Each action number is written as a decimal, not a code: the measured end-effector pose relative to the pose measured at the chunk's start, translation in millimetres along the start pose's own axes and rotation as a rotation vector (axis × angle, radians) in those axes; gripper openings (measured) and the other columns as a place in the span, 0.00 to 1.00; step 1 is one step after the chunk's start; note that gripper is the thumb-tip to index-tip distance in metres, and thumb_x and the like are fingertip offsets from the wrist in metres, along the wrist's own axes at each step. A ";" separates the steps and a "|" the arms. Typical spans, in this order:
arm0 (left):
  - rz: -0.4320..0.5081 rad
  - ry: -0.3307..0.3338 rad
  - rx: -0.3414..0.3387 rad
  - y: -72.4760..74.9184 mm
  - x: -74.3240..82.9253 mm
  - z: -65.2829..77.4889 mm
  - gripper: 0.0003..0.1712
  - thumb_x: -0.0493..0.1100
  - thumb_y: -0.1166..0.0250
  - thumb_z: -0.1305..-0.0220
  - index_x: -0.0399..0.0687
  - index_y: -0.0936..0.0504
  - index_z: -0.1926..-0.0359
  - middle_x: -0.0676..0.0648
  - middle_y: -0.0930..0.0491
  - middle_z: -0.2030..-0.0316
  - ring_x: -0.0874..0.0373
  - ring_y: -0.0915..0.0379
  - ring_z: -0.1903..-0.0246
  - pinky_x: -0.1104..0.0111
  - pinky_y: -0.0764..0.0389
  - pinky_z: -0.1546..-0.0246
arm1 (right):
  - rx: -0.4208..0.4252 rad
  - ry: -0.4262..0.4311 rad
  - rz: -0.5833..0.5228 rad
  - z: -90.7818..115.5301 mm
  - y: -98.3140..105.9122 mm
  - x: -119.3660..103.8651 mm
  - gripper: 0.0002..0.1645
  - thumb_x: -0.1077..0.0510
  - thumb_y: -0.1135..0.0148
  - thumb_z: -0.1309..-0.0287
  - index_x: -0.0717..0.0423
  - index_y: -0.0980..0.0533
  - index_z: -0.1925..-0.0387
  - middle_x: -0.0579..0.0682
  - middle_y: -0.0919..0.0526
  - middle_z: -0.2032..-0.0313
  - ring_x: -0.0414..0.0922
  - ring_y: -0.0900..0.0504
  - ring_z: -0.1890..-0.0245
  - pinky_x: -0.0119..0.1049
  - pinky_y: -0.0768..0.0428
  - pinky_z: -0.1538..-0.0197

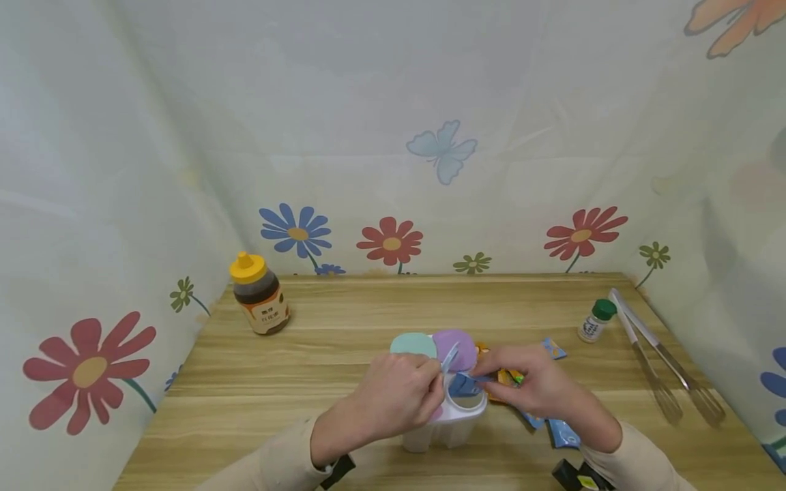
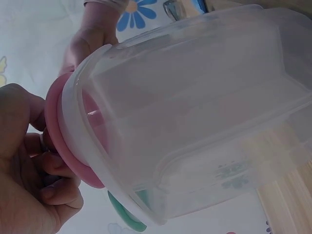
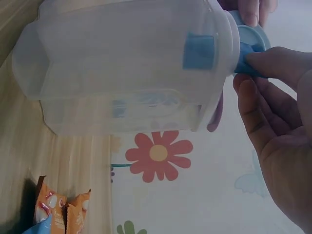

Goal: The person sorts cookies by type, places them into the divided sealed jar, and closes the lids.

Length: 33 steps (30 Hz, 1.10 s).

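Wrist views beside container (image 2: 209, 97), head above

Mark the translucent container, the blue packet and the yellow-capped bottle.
Translucent container (image 3: 122, 56): right wrist view, on its side wall.
Blue packet (image 1: 464, 386): head view, on the part showing in the translucent container's opening.
Yellow-capped bottle (image 1: 267, 311): head view, on its front label.

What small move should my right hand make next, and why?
Probably lower the small blue packet further, then let go. The right hand pinches its upper end, its lower part already shows inside the translucent plastic container, and the left hand holds the round light-blue lid raised.
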<state>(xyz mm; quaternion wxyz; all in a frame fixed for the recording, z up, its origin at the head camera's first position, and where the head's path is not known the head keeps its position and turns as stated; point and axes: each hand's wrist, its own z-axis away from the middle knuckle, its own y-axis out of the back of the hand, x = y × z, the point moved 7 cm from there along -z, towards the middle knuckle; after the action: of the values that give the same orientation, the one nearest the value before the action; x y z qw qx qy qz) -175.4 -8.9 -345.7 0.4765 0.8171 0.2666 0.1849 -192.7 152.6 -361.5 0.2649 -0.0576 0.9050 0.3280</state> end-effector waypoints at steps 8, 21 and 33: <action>0.002 -0.008 0.016 0.3 0.4 -0.1 0.15 0.45 0.40 0.40 0.55 0.31 0.82 0.61 0.40 0.86 0.72 0.46 0.86 0.81 0.51 0.87 | -0.020 0.053 0.098 0.4 -7.1 -1.8 0.21 0.75 0.30 0.59 0.52 0.17 0.62 0.47 0.14 0.63 0.39 0.17 0.66 0.24 0.21 0.61; -0.016 -0.004 0.034 0.9 -1.3 1.1 0.16 0.45 0.40 0.40 0.56 0.32 0.83 0.61 0.40 0.86 0.72 0.47 0.86 0.81 0.51 0.87 | -0.199 0.059 0.226 0.8 -13.1 0.4 0.20 0.74 0.40 0.55 0.47 0.16 0.69 0.45 0.24 0.58 0.37 0.25 0.61 0.23 0.26 0.57; -0.005 0.002 0.004 -0.4 -0.5 1.1 0.16 0.46 0.41 0.39 0.56 0.32 0.83 0.61 0.40 0.86 0.72 0.46 0.86 0.81 0.51 0.87 | -0.111 0.086 0.134 7.5 -5.2 0.2 0.25 0.76 0.36 0.57 0.48 0.18 0.61 0.47 0.20 0.58 0.39 0.21 0.60 0.24 0.23 0.58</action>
<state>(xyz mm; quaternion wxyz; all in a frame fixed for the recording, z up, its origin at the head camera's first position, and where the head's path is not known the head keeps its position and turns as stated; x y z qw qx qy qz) -175.2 -9.8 -346.6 0.4751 0.8171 0.2696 0.1840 -188.1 153.3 -369.3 0.1999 -0.0256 0.8977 0.3919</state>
